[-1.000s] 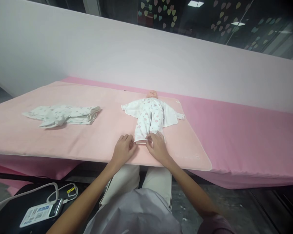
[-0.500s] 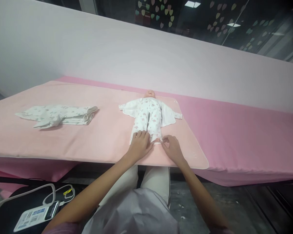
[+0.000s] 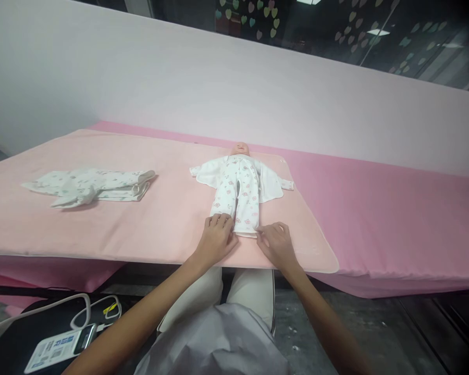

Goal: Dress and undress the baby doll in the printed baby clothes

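Note:
A baby doll lies on its back on a pale pink mat, dressed in white printed trousers and an open white top. My left hand rests on the cuff of the doll's left-side trouser leg, fingers curled on the fabric. My right hand pinches the cuff of the other leg at its lower edge. Both hands sit at the near end of the doll, close to the mat's front edge.
A second white printed baby garment lies crumpled at the left of the mat. A brighter pink sheet covers the table to the right. A white wall panel stands behind. Below left, a device with cables lies on a dark surface.
Both hands slid from the left leg cuff to span both cuffs, then drew slightly toward me. The trouser legs now lie longer and straighter.

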The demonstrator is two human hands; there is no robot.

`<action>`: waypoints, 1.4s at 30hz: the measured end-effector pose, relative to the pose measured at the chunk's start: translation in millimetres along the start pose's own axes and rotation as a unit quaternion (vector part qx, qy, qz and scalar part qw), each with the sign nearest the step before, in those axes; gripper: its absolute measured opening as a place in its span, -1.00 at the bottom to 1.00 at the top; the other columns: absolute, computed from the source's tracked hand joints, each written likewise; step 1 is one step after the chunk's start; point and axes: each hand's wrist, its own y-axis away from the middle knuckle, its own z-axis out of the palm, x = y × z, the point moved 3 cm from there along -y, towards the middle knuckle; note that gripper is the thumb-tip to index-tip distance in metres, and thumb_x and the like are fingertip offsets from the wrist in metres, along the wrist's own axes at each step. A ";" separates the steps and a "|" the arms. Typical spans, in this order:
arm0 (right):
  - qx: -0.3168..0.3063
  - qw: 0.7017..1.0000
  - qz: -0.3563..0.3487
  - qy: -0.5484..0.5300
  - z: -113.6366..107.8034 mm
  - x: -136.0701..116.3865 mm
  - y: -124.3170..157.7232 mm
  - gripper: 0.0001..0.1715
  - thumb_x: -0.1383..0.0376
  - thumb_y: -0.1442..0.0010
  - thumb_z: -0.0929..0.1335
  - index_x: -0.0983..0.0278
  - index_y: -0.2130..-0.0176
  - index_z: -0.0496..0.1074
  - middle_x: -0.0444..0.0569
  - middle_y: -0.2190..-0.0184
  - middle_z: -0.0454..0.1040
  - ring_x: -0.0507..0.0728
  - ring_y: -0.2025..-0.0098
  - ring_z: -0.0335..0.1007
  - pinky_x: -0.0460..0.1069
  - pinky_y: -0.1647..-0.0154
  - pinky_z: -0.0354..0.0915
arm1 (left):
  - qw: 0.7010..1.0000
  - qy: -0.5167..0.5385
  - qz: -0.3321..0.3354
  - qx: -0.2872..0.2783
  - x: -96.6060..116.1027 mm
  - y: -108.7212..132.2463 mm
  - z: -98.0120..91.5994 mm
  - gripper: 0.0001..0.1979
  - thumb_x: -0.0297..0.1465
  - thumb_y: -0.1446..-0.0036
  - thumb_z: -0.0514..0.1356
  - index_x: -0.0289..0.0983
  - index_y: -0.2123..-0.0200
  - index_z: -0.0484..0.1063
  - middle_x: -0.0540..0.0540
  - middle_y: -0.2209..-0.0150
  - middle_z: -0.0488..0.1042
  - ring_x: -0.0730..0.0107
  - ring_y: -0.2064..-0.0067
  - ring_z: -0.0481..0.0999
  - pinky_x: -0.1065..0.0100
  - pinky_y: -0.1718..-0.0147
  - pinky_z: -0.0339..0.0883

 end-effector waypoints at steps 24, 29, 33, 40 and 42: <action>-0.196 0.971 -0.048 -0.130 75.7 122.5 -105.8 -0.59 0.33 -0.40 0.29 0.20 -0.17 0.52 0.16 -0.26 0.45 0.36 -0.24 0.38 0.34 -0.26 0.37 | 0.986 0.106 0.030 -0.128 -179.9 -122.3 42.2 -0.60 -0.21 -0.32 0.18 -0.14 -0.16 0.51 -0.22 -0.24 0.46 -0.11 -0.29 0.34 -0.09 -0.25 0.20; -0.176 0.970 -0.062 -0.154 94.1 125.6 -114.4 -0.63 0.36 -0.40 0.26 0.14 0.04 0.64 0.08 0.01 0.57 0.33 -0.12 0.44 0.31 -0.15 0.44 | 0.987 0.126 0.043 -0.092 -176.6 -133.0 66.1 -0.74 -0.28 -0.35 0.11 -0.18 0.06 0.57 -0.24 0.00 0.51 0.00 -0.04 0.40 0.02 -0.02 0.26; -0.189 0.966 -0.088 -0.152 95.3 137.9 -104.4 -0.55 0.33 -0.49 0.20 0.06 0.10 0.66 0.00 0.07 0.60 0.29 -0.11 0.46 0.35 -0.30 0.34 | 0.987 0.112 0.075 -0.086 -177.3 -131.8 63.6 -0.79 -0.35 -0.39 0.06 -0.19 0.18 0.51 -0.23 0.15 0.52 0.06 0.09 0.39 0.05 0.07 0.24; -0.199 0.965 -0.073 -0.153 80.1 146.7 -97.0 -0.65 0.21 -0.52 0.26 0.13 0.08 0.64 0.07 -0.03 0.54 0.28 -0.02 0.43 0.25 -0.06 0.40 | 0.967 0.163 0.096 -0.173 -175.7 -124.6 36.9 -0.76 -0.36 -0.41 0.02 -0.17 0.21 0.48 -0.13 0.26 0.51 0.15 0.22 0.43 0.08 0.04 0.26; -0.217 0.962 -0.076 -0.149 77.9 140.7 -98.5 -0.64 0.23 -0.51 0.25 0.15 0.16 0.63 0.06 0.06 0.53 0.25 0.09 0.39 0.20 0.03 0.38 | 0.962 0.160 0.102 -0.194 -174.0 -122.5 32.7 -0.76 -0.38 -0.38 0.03 -0.16 0.21 0.50 -0.12 0.25 0.51 0.16 0.21 0.45 0.07 0.00 0.24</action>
